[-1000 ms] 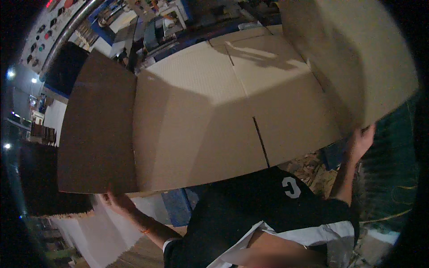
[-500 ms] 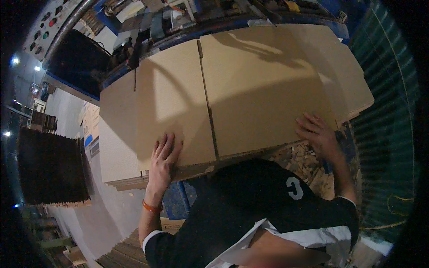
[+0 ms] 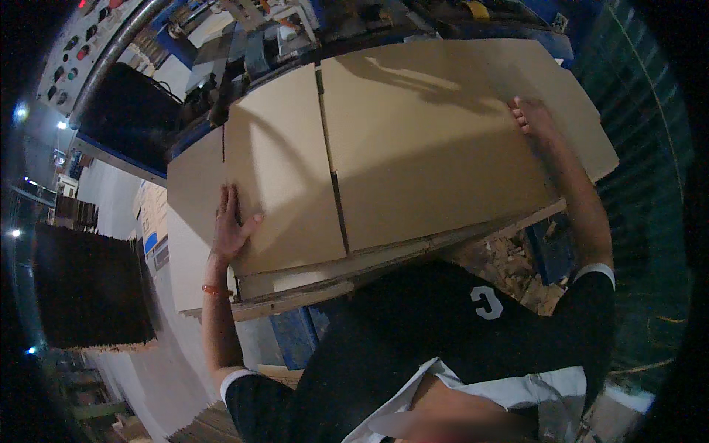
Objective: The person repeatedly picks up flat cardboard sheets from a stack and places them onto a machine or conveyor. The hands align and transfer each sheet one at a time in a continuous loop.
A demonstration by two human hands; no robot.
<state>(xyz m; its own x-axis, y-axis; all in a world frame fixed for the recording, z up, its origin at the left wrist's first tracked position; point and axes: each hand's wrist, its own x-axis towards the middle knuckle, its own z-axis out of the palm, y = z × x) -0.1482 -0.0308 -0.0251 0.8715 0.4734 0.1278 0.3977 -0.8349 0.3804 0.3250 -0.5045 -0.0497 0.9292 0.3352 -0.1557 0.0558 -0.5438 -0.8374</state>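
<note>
Both hands flat on a big flattened cardboard sheet lying on a stack.
Left hand [image 3: 230, 225] spread wide, palm down at the near-left edge of the cardboard sheet [image 3: 413, 140]; right hand [image 3: 533, 118] open on its far-right part. Best to press evenly and square edges with the stack [image 3: 295, 284] below. Grey control panel [image 3: 70, 52], round coloured buttons, top left.

So the worktop [image 3: 295, 301] is a wooden platform, only its edge showing at around 7 o'clock under the load. Lying straight on it is a stack of flat cardboard sheets [image 3: 413, 155], the top sheet's slot running from 12 toward 6 o'clock.
</note>
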